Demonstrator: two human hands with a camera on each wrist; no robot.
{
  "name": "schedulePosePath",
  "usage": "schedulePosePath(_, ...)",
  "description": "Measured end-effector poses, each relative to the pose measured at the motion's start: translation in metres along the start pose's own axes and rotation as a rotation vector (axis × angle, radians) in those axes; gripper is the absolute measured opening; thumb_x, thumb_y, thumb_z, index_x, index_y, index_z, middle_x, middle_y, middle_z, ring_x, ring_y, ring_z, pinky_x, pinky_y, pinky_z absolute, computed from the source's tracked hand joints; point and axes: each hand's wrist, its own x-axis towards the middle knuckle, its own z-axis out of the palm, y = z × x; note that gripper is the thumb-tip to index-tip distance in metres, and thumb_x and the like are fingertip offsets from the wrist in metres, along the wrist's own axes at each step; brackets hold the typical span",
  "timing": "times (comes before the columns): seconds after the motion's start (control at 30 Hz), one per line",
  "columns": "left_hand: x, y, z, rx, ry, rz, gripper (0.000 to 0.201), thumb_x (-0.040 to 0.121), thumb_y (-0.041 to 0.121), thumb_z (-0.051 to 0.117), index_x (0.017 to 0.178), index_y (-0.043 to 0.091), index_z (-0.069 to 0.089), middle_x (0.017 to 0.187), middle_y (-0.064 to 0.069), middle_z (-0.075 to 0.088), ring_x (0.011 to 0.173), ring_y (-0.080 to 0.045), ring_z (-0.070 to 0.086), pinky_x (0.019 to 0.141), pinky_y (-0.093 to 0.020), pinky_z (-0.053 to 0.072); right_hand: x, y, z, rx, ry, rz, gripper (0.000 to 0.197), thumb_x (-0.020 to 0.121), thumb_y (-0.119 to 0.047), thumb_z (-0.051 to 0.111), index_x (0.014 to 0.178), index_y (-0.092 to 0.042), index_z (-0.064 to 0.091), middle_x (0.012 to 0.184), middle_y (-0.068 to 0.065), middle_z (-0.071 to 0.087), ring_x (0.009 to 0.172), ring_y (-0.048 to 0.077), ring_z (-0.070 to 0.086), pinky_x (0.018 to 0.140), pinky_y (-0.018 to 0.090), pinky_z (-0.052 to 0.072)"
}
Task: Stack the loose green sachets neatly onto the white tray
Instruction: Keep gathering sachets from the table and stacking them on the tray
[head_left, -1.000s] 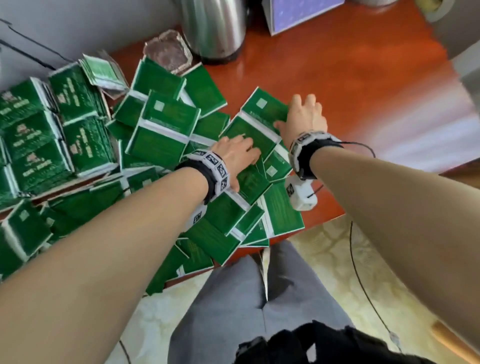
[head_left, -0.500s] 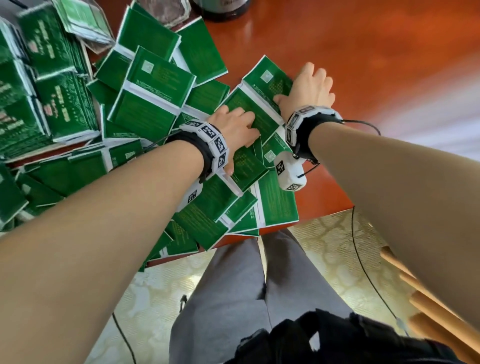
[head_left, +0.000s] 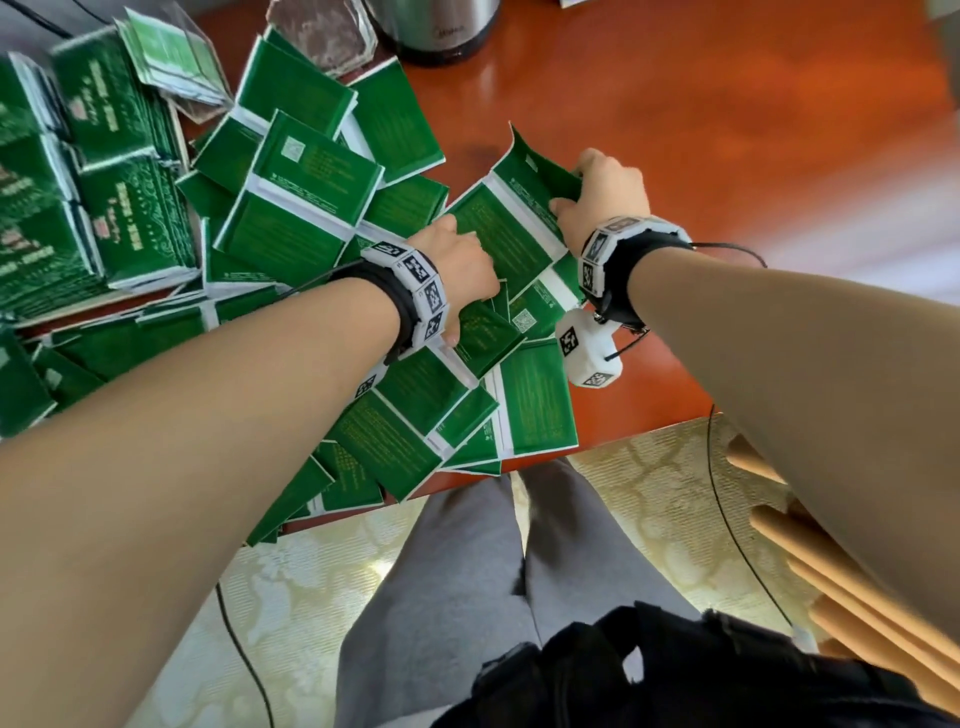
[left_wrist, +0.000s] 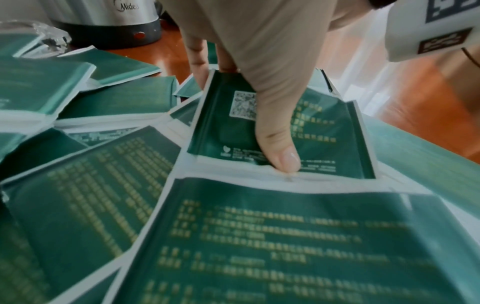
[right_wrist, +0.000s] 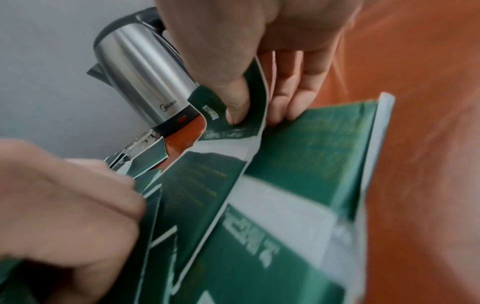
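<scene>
Green sachets (head_left: 511, 221): right hand (head_left: 602, 200) pinches far end, left hand (head_left: 460, 270) grips near

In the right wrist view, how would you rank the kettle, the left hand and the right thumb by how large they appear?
Largest to smallest, as they look in that view:
1. left hand, though nearness to the camera enlarges it
2. kettle
3. right thumb, pinching a green sachet
</scene>
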Motion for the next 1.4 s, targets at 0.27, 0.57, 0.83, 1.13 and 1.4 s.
schedulePosePath(0.27, -0.008, -0.031, -0.031, -0.343, 0.201, -0.309, 0.032, 0.091, 0.029, 0.064, 0.122, 0.020, 0.058, 0.109, -0.009, 0.063, 0.097, -0.033, 0.062, 0.063, -0.036, 0.043, 0.005, 0.013, -0.055, -0.241, 0.053, -0.073, 0.030, 0.091, -0.007, 0.057, 0.120, -0.011, 0.052, 0.103, 0.017, 0.062, 0.082, 0.035, 0.058, 0.072, 0.041, 0.053)
schedulePosePath(0.57, 0.001, 0.010, 0.004, -0.415, 0.345, -0.316, 0.069, 0.080, 0.031, 0.075, 0.137, 0.012, 0.041, 0.135, -0.010, 0.044, 0.121, -0.030, 0.049, 0.097, -0.048, 0.044, -0.014, 0.017, -0.015, -0.529, -0.198, -0.245, 0.077, 0.082, -0.014, 0.068, 0.146, -0.002, 0.026, 0.148, 0.020, 0.037, 0.135, 0.038, 0.040, 0.108, 0.049, 0.040)
schedulePosePath(0.83, 0.019, 0.049, 0.026, -0.495, 0.341, -0.359, 0.109, 0.079, 0.042, 0.071, 0.158, 0.006, 0.005, 0.166, -0.016, -0.002, 0.154, -0.030, 0.007, 0.120, -0.055, 0.021, -0.012, 0.020, 0.030, -0.633, -0.164, -0.318, 0.105, 0.081, -0.020, 0.061, 0.156, -0.001, -0.010, 0.163, 0.022, -0.011, 0.152, 0.039, -0.004, 0.123, 0.053, 0.008)
schedulePosePath(1.13, 0.033, 0.061, 0.026, -0.534, 0.445, -0.450, 0.069, 0.097, 0.009, 0.046, 0.157, 0.003, 0.011, 0.166, -0.020, 0.003, 0.153, -0.034, 0.009, 0.121, -0.055, 0.021, -0.004, 0.020, 0.041, -0.550, -0.082, -0.310, 0.066, 0.105, -0.020, 0.033, 0.156, 0.000, -0.004, 0.163, 0.024, -0.005, 0.151, 0.040, 0.000, 0.122, 0.055, 0.010)
schedulePosePath(1.4, 0.047, 0.077, 0.046, -0.524, 0.644, -0.527, 0.065, 0.091, 0.005, 0.009, 0.153, 0.003, 0.030, 0.162, -0.021, 0.022, 0.149, -0.035, 0.025, 0.119, -0.058, 0.024, -0.001, 0.032, 0.053, -0.502, 0.006, -0.358, 0.059, 0.108, -0.025, 0.022, 0.157, 0.001, 0.001, 0.163, 0.025, -0.001, 0.151, 0.041, 0.001, 0.121, 0.057, 0.005)
